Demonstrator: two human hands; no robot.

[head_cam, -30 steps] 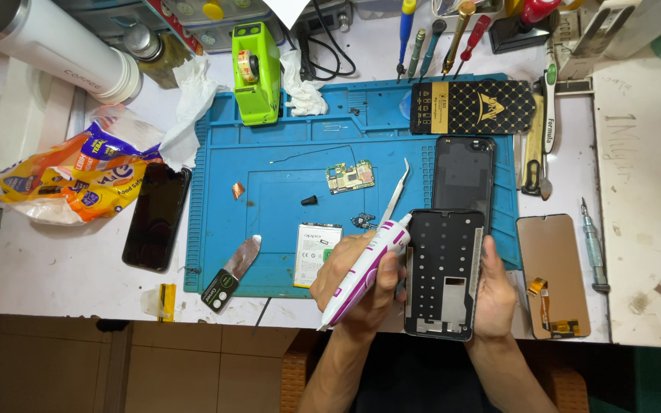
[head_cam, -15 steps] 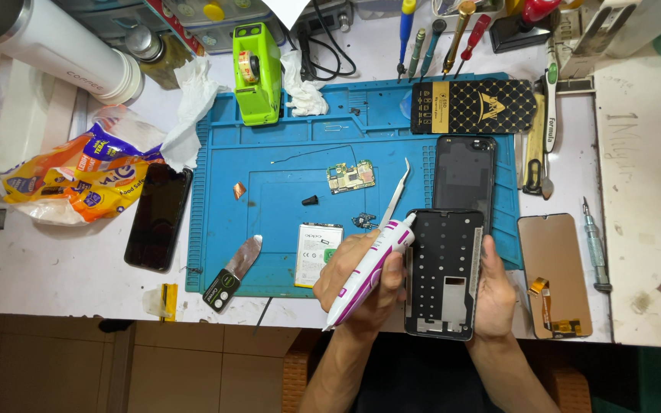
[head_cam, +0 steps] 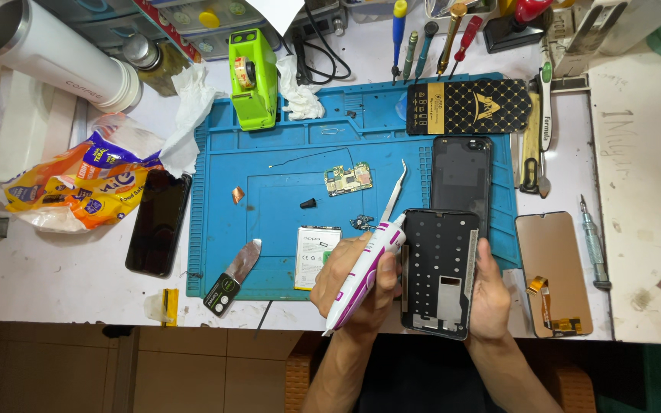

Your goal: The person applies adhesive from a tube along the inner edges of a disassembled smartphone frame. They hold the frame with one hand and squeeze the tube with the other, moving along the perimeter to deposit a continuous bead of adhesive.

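My left hand (head_cam: 351, 281) grips a white and magenta tube (head_cam: 366, 277) that points up and to the right. Curved metal tweezers (head_cam: 393, 191) stick out above the tube's tip; whether the same hand holds them I cannot tell. My right hand (head_cam: 491, 297) holds a black phone frame (head_cam: 437, 271) by its right edge, over the front edge of the blue work mat (head_cam: 284, 206). The tube's tip is at the frame's upper left corner.
On the mat lie a white battery (head_cam: 316, 256), a small circuit board (head_cam: 348, 180), a black back cover (head_cam: 460, 180) and a metal spudger (head_cam: 231, 277). A screen with a flex cable (head_cam: 552, 271) lies right, a black phone (head_cam: 158, 222) and a snack bag (head_cam: 78, 183) left.
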